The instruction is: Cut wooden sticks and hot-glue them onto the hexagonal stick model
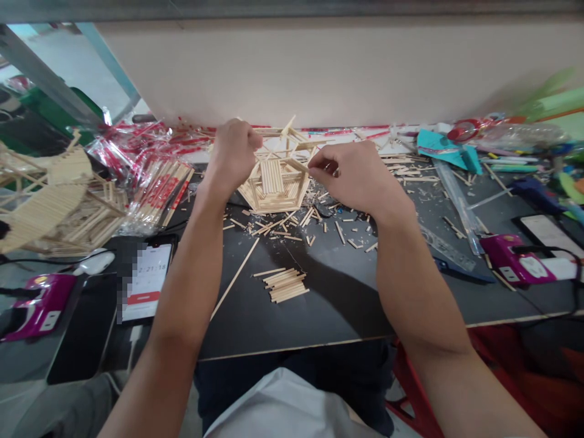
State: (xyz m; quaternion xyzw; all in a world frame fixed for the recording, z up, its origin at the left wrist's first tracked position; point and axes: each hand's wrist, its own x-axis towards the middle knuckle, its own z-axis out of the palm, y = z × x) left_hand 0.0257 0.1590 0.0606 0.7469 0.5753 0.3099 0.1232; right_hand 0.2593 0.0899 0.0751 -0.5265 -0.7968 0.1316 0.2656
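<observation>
A small model built of thin wooden sticks (pixel 272 176) stands toward the back of the dark table. My left hand (pixel 235 155) is curled closed at its upper left side; what its fingers hold, if anything, is hidden. At the model's right edge, my right hand (pixel 349 173) has thumb and fingertips pinched together against the end of a stick piece of the frame. A neat row of short cut sticks (pixel 286 285) lies nearer the front edge, with one long stick (pixel 235 278) slanting to its left.
Cut stick scraps (pixel 283 228) litter the table around the model. At the left are a larger stick model (pixel 50 201), wrapped stick packets (pixel 157 188) and a lit phone (pixel 148 280). Pens, a clear ruler (pixel 456 201) and a magenta charger (pixel 515 258) lie right. A wall rises behind.
</observation>
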